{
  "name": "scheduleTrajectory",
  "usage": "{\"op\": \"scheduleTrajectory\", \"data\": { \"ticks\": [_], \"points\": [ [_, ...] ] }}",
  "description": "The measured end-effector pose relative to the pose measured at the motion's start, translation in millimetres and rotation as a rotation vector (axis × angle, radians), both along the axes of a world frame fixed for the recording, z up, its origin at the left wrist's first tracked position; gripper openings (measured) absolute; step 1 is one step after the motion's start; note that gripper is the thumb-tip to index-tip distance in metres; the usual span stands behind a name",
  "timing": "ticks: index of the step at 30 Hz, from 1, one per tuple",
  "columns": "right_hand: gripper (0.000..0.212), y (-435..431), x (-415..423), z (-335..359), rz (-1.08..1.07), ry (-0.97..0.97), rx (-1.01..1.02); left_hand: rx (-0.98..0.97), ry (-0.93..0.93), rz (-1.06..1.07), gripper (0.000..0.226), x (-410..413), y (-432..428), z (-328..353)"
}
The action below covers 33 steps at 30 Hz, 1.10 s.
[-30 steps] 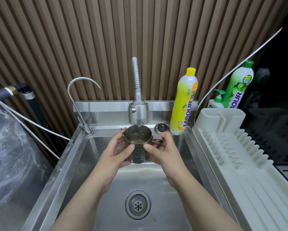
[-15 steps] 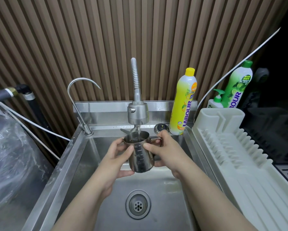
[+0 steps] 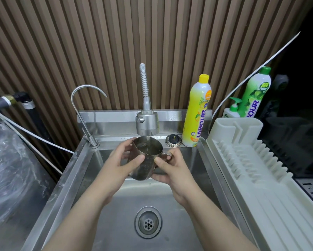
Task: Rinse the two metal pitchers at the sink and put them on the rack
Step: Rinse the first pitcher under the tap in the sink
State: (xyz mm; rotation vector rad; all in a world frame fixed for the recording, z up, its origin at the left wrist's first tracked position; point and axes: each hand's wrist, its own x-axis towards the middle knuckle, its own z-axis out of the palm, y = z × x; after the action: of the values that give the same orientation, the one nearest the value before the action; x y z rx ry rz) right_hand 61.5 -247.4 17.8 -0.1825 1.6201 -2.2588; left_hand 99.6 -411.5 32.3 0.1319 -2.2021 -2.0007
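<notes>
A small steel pitcher [image 3: 146, 160] hangs over the sink [image 3: 179, 205], right under the spray tap head [image 3: 147, 124]. Water streams from the tap into its open mouth. My left hand [image 3: 124, 161] wraps its left side, thumb across the front. On the other side my right hand [image 3: 172, 167] grips it by the handle and the base. The pitcher leans slightly toward the left. A white plastic dish rack [image 3: 251, 171] stands to the right of the sink with nothing on it. I see no second pitcher.
A thin curved tap [image 3: 85, 109] rises at the sink's back left corner. A yellow soap bottle [image 3: 197, 113] and a drain plug [image 3: 173, 140] sit on the back ledge. A green bottle [image 3: 255, 93] and a pump bottle [image 3: 232, 110] stand behind the rack. Plastic sheeting [image 3: 12, 169] covers the left side.
The pitcher was tipped and lowered half a second ago; now it is back up under the tap, more upright, with water running into it. Both hands kept their hold.
</notes>
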Motion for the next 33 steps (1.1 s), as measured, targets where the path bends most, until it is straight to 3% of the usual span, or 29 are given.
{"op": "scheduleTrajectory", "data": {
  "ticks": [5,8,12,14,19,22,29,33],
  "points": [
    [0.034,7.5,-10.1,15.3,0.085,0.011,0.21,0.169,-0.072,0.036,0.048,10.5,7.2,-6.0],
    [0.035,13.5,-15.4,24.6,0.058,0.102,0.415,0.248,-0.122,0.027,0.045,16.6,14.7,-12.3],
    [0.038,21.6,-18.4,23.7,-0.003,0.268,0.525,0.319,-0.118,-0.012,0.048,17.4,22.6,-16.7],
    [0.038,24.4,-16.0,18.4,-0.031,0.281,0.475,0.308,-0.087,-0.008,0.047,14.0,24.6,-15.5],
    [0.03,13.4,-3.4,2.7,-0.04,0.183,0.056,0.158,0.044,-0.027,0.045,5.3,13.5,-6.7],
    [0.033,5.6,-1.2,2.7,-0.027,0.152,-0.031,0.112,0.049,-0.02,0.048,6.1,5.9,-4.1],
    [0.025,3.9,-2.3,-6.5,0.011,0.095,0.122,0.207,-0.018,0.005,0.044,11.2,3.9,-25.2],
    [0.034,2.7,7.1,-49.1,0.018,-0.006,0.252,0.228,-0.159,0.017,0.046,22.5,6.0,-66.0]
  ]
}}
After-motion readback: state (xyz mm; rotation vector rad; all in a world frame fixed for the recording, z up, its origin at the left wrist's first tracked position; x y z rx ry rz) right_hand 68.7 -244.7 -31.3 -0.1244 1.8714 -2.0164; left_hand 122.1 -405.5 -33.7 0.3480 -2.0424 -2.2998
